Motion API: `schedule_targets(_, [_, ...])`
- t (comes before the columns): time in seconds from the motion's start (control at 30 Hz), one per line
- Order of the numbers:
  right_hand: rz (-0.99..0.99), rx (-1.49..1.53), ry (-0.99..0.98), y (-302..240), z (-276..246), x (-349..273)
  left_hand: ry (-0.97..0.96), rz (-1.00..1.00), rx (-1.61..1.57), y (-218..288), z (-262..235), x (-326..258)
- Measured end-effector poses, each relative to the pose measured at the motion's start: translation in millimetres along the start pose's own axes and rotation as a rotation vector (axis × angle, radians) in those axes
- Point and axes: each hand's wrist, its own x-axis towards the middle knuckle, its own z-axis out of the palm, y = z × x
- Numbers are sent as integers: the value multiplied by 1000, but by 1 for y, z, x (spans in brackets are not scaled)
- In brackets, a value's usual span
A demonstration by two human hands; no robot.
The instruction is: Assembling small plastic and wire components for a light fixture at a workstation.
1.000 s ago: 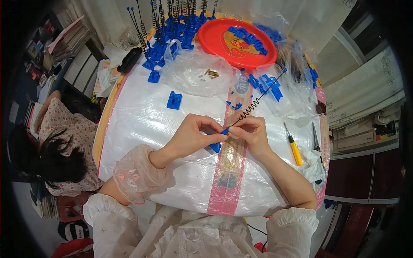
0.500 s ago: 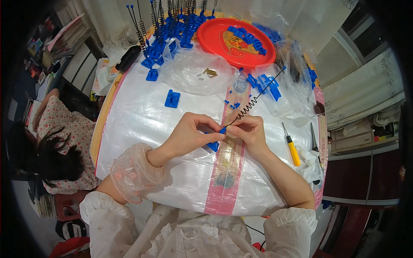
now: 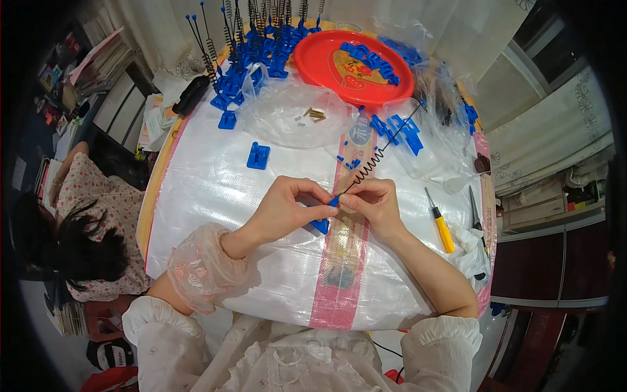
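Left hand [image 3: 286, 208]: I see it pinched closed on a blue clip [image 3: 334, 202].
Right hand [image 3: 377, 204]: pinched closed at the black spring [image 3: 368, 167]'s lower end.
Clip: between both hands, over white sheet [image 3: 268, 281].

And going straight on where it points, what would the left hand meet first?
Most likely the right hand, just beyond the small blue plastic piece pinched in the left hand, though exact depth is unclear.
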Motion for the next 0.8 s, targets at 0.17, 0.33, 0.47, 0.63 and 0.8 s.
schedule_targets(0.17, [-20,-24,-8,1,0,1,-1,33,7,-4,-1,0])
schedule_targets(0.33, [-9,11,-3,3,0,0,-5,29,22,-3,-1,0])
schedule_targets(0.47, [-8,-5,-15,4,-1,1,-4,11,17,-2,-1,0])
schedule_targets(0.63, [-3,-17,-6,4,-1,1,-8,8,15,-1,-1,0])
schedule_targets(0.8, [7,-11,-12,2,0,0,7,56,-8,-6,-1,1])
